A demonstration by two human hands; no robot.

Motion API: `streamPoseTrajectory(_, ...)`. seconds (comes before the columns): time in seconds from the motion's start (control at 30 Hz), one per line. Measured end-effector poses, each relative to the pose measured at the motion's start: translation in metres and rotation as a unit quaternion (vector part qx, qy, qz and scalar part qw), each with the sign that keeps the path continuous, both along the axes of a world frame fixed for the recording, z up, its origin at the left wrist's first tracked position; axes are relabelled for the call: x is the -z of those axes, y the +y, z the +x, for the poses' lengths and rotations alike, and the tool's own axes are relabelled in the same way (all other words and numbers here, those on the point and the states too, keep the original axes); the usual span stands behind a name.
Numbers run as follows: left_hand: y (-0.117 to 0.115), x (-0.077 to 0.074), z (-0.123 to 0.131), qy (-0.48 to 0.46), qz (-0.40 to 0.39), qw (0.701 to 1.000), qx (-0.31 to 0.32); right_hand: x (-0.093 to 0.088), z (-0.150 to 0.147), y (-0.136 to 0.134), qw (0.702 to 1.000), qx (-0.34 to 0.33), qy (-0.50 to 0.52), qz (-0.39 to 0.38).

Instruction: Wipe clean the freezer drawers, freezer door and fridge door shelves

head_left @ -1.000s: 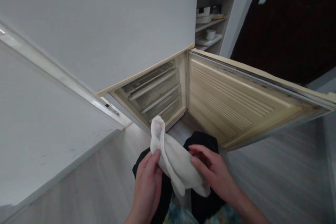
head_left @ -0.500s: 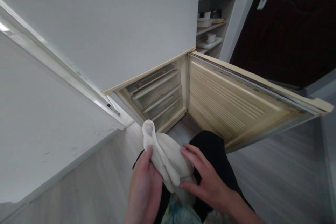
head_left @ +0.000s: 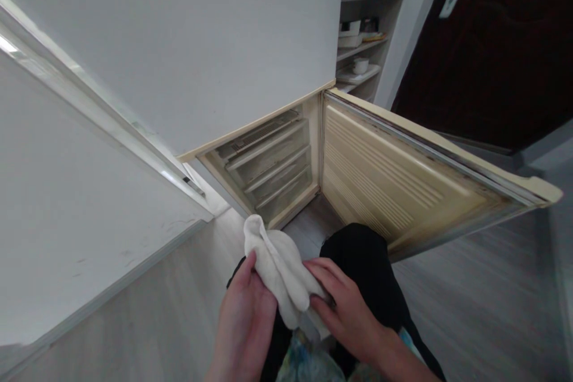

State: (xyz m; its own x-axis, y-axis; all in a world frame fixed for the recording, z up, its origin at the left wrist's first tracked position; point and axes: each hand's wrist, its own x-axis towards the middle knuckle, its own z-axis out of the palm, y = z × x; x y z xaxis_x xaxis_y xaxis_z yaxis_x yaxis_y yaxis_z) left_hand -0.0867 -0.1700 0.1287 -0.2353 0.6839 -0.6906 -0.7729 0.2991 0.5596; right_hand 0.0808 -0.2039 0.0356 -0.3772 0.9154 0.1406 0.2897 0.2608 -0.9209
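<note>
A white cloth (head_left: 277, 271) is bunched between my two hands low in the middle of the view. My left hand (head_left: 244, 325) grips its left side with the thumb on top. My right hand (head_left: 342, 307) is closed on the cloth's right side, fingers curled into the fabric. Just beyond the cloth stands a white fridge (head_left: 188, 54) whose lower freezer door (head_left: 403, 176) is swung open to the right. Inside are yellowed freezer drawers (head_left: 268, 161). My dark trousers (head_left: 362, 262) show under the hands.
A white countertop (head_left: 76, 221) with a raised edge runs along the left. A grey shelf unit (head_left: 358, 42) holding a cup and boxes stands behind the fridge. A dark door (head_left: 492, 42) with a metal handle fills the upper right. Grey wood floor (head_left: 483, 310) lies around.
My hands have folded the cloth smaller, from a long hanging piece to a compact bundle, and my right hand has closed onto it. The view shifted slightly.
</note>
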Motion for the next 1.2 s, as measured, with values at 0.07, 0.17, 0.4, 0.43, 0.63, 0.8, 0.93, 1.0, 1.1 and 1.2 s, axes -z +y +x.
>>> streamPoseTrajectory(0.07, 0.0, 0.003, -0.002, 0.013, 0.006, 1.0, -0.001, -0.002, -0.001, 0.0, 0.999, 0.013, 0.024, -0.023)
streamPoseTrajectory(0.17, 0.0, 0.006, -0.008, 0.05, 0.005, 0.999, 0.001, -0.006, -0.001, 0.002, 0.984, 0.067, 0.084, -0.14)
streamPoseTrajectory(0.4, -0.009, 0.014, -0.033, 0.092, -0.052, 0.994, 0.026, -0.018, 0.012, 0.019, 0.812, 0.209, 0.355, -0.413)
streamPoseTrajectory(0.43, -0.012, 0.016, -0.037, 0.094, -0.06, 0.993, 0.032, -0.02, 0.015, 0.021, 0.812, 0.203, 0.364, -0.409)
streamPoseTrajectory(0.63, -0.025, 0.027, -0.051, 0.153, -0.03, 0.986, 0.055, -0.015, 0.021, 0.016, 0.808, 0.133, 0.411, -0.4)
streamPoseTrajectory(0.8, -0.023, 0.04, -0.073, 0.278, 0.026, 0.946, 0.163, -0.001, 0.043, 0.024, 0.877, 0.195, 0.313, -0.307)
streamPoseTrajectory(0.93, -0.021, 0.061, -0.077, 0.392, 0.081, 0.843, 0.359, -0.006, 0.092, 0.052, 0.939, 0.196, 0.181, -0.217)
streamPoseTrajectory(1.0, -0.022, 0.073, -0.064, 0.414, 0.091, 0.788, 0.446, -0.012, 0.121, 0.068, 0.955, 0.171, 0.14, -0.196)
streamPoseTrajectory(1.1, -0.022, 0.089, -0.031, 0.424, 0.131, 0.725, 0.527, -0.016, 0.157, 0.088, 0.972, 0.153, 0.086, -0.157)
streamPoseTrajectory(1.2, -0.017, 0.097, -0.001, 0.439, 0.178, 0.714, 0.515, -0.015, 0.176, 0.099, 0.982, 0.147, 0.01, -0.115)
